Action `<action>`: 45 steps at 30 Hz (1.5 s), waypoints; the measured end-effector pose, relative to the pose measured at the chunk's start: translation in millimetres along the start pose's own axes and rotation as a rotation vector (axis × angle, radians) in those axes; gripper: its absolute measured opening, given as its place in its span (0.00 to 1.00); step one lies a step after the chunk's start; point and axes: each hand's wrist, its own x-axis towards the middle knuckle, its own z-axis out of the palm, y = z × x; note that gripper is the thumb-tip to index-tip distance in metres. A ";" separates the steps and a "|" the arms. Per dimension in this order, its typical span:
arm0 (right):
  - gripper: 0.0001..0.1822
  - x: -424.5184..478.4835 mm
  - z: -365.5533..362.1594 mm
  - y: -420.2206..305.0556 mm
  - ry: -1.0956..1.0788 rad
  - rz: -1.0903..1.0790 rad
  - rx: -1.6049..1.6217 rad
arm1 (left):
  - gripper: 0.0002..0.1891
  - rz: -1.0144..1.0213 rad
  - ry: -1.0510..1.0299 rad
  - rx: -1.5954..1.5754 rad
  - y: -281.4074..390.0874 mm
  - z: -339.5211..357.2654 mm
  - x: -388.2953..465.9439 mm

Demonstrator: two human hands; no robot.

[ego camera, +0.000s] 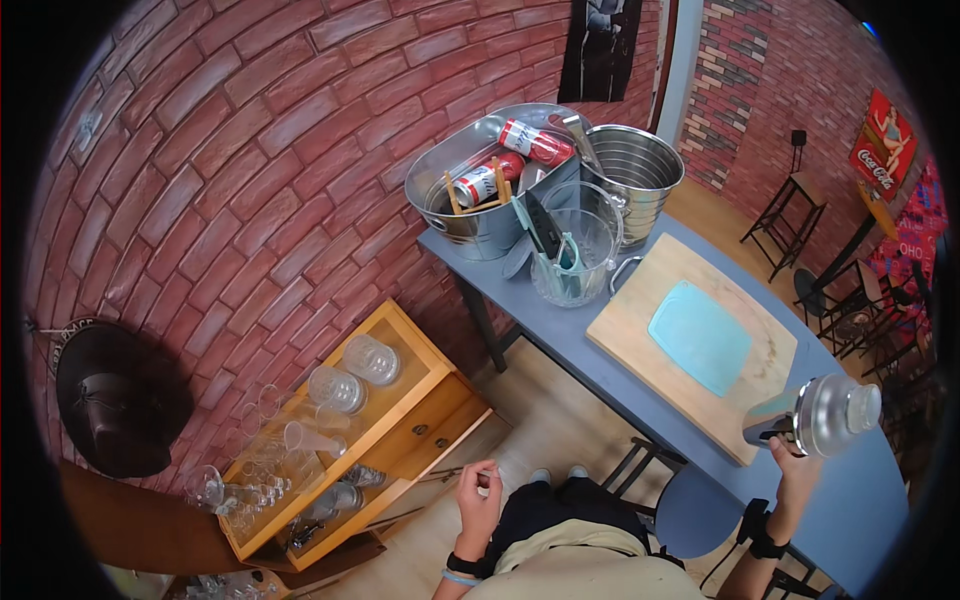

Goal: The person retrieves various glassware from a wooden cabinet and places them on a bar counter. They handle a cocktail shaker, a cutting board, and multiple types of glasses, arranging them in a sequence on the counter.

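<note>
A metal cocktail shaker (814,416) is in the grip of my right hand (796,472), tilted over the near right corner of a wooden board (630,322) on the blue-grey table (840,517). Whether the shaker's base touches the table is hard to tell. A light-blue cutting mat (700,337) lies on the board. My left hand (480,495) is raised in front of my body, its fingers curled with nothing visible in them. Beyond the board, a clear pitcher (577,281) holds a black-bladed knife and turquoise utensils.
An oval metal tub (480,236) with beer cans and a ribbed metal bucket (637,180) stand at the table's far end. A wooden cabinet (405,450) bears many glasses on the left. A round stool (697,510) is beside the table's near edge.
</note>
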 end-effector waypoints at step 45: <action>0.47 -303.3 192.1 -67.5 -1.625 -0.577 0.446 | 0.13 -0.012 0.474 -0.125 19.8 -225.2 -248.2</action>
